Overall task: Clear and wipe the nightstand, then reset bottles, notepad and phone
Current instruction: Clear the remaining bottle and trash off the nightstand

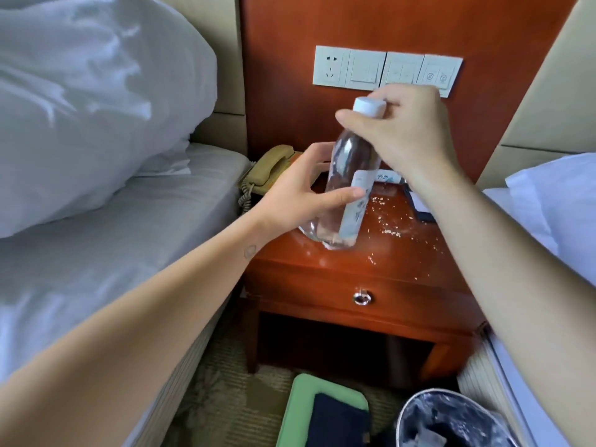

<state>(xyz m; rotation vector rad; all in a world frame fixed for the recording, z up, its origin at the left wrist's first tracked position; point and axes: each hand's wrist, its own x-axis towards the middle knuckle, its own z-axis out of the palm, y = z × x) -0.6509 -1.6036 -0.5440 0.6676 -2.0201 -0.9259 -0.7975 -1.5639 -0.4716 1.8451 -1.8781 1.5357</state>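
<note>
Bottle [346, 175] mid-frame, tilted, over bench [412, 253] front edge; can't tell if base touches. Right grip [406, 130] curled round cap, left grip [296, 195] wrapped round body. Probably lifting it off so scattered crumbs [392, 233] can be wiped.

Head camera looks forward and down — close above the nightstand [322, 279].

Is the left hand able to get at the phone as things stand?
Probably not right now: the left hand grips the bottle, whose cap the right hand holds. The phone lies close behind it with nothing between, so letting go should free the way.
</note>
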